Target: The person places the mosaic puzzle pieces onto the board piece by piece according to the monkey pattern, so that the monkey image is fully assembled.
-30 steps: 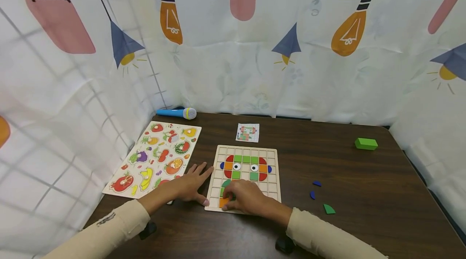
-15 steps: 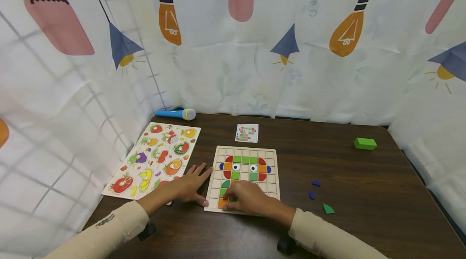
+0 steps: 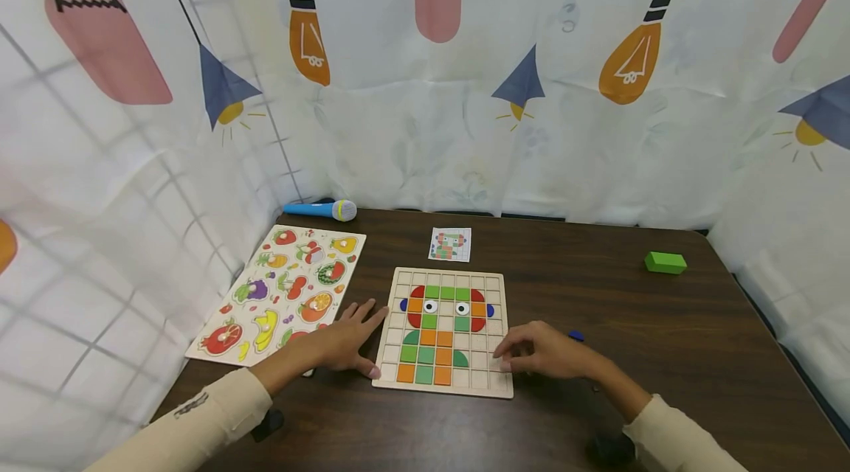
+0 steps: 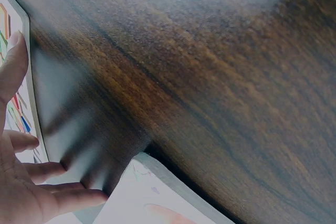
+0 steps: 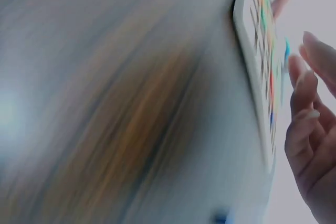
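My left hand (image 3: 350, 337) lies with spread fingers at the left edge of a wooden grid board (image 3: 481, 363), its thumb touching the near left corner. Colored tiles fill part of the grid, among them orange squares (image 3: 436, 338), green squares, red rounded pieces and two eye tiles (image 3: 462, 307). At the board's right edge my right hand (image 3: 547, 350) hovers with loosely bent fingers. Nothing shows between its fingertips (image 5: 310, 36) in the right wrist view. A blue piece (image 3: 576, 336) on the table peeks out behind that hand; other loose pieces there are mostly hidden.
A fruit puzzle board (image 3: 295, 276) lies to the left, under my left forearm. Behind the grid board is a small printed card (image 3: 450, 244). A blue toy microphone (image 3: 321, 209) rests at the back left, a green block (image 3: 665, 262) at the far right.
My right hand has left the lower part of the grid and moved right, uncovering the orange and green tiles and a green rounded piece. My left hand stays in place.
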Demonstrator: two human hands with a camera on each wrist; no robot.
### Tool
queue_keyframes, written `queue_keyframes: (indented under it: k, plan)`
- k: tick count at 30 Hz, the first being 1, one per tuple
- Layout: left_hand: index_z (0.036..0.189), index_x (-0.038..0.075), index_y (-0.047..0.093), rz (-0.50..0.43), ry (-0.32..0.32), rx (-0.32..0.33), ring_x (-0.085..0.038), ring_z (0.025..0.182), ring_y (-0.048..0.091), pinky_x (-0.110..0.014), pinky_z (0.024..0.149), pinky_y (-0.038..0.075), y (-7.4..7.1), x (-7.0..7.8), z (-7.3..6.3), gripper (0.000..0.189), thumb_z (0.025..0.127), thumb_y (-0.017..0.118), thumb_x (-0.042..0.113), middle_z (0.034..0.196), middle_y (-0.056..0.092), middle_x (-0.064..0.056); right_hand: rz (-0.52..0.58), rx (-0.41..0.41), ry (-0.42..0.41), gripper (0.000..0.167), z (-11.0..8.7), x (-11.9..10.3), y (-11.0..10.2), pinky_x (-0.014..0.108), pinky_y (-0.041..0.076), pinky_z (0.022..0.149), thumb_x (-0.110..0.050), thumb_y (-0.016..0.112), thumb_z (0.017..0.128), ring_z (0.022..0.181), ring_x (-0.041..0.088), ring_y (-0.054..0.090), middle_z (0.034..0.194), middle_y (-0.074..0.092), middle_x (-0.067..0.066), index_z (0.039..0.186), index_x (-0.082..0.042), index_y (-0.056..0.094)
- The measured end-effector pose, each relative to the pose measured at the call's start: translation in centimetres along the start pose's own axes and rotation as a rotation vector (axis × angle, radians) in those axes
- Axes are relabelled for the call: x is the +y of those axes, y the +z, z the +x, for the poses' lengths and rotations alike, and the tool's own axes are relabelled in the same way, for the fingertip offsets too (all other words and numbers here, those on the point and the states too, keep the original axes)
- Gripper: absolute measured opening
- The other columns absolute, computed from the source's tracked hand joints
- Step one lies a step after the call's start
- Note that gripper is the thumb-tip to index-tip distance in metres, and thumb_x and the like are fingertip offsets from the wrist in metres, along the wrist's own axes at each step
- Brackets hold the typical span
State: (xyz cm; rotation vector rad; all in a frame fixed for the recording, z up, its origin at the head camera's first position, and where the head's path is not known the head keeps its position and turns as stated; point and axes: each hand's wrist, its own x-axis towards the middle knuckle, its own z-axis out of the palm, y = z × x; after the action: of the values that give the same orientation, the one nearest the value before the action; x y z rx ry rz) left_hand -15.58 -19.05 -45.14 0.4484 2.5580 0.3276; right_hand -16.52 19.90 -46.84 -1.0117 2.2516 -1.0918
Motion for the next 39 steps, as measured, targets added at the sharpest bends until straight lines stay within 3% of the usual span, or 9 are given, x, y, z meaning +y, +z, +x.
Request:
queue_keyframes:
  k: [8,15,23,28,35,39]
  plan:
    - [0.160,0.012,0.025,0.003,-0.011,-0.004,-0.053,0.149,0.016,-0.067,0.111,0.031,0.0,0.0,0.0,0.108,0.077,0.083,0.051,0.165,0.017,-0.022,0.006,0.034,-0.008,0.019,-7.6,4.0,-3.6,0.024,0.050,0.057,-0.020,0.070,0.095,0.067,-0.001,0.054,0.098,0.069,0.001,0.112,-0.010,0.074]
    - [0.160,0.013,0.025,0.006,-0.017,-0.006,-0.053,0.149,0.015,-0.067,0.112,0.030,0.1,0.0,0.1,0.109,0.077,0.083,0.052,0.166,0.017,-0.022,-0.011,0.031,0.027,0.030,-11.4,5.7,-4.5,0.025,0.048,0.058,-0.019,0.070,0.095,0.069,0.000,0.054,0.105,0.066,0.002,0.122,-0.007,0.071]
    - [0.160,0.013,0.025,0.011,-0.015,-0.006,-0.052,0.150,0.015,-0.067,0.112,0.030,-0.1,0.1,0.0,0.107,0.078,0.082,0.052,0.166,0.017,-0.022,-0.089,0.087,0.028,0.024,-12.4,6.0,-3.9,0.022,0.047,0.057,-0.023,0.072,0.093,0.070,-0.003,0.052,0.102,0.062,-0.004,0.115,-0.012,0.072]
    - [0.160,0.013,0.024,-0.001,-0.010,-0.009,-0.053,0.150,0.014,-0.066,0.113,0.029,-0.2,0.2,0.0,0.106,0.079,0.082,0.050,0.166,0.016,-0.022,-0.130,0.096,0.056,0.019,-12.4,5.8,-3.5,0.022,0.047,0.058,-0.028,0.072,0.093,0.072,-0.003,0.052,0.100,0.060,-0.007,0.107,-0.018,0.065]
    - [0.160,0.013,0.025,0.005,-0.009,-0.007,-0.053,0.150,0.015,-0.067,0.113,0.030,0.0,0.1,0.0,0.107,0.078,0.082,0.051,0.166,0.016,-0.022,-0.073,0.070,0.077,0.016,-11.9,5.2,-3.0,0.022,0.044,0.050,-0.027,0.069,0.096,0.061,-0.005,0.048,0.081,0.056,-0.011,0.104,-0.018,0.058]
    - [0.160,0.013,0.025,0.006,-0.007,-0.006,-0.053,0.150,0.015,-0.067,0.113,0.029,0.0,0.1,0.1,0.107,0.078,0.082,0.051,0.166,0.016,-0.023,-0.097,0.075,0.066,0.018,-11.1,4.5,-2.7,0.022,0.051,0.064,-0.028,0.065,0.098,0.081,-0.005,0.058,0.094,0.066,-0.008,0.114,-0.018,0.066]
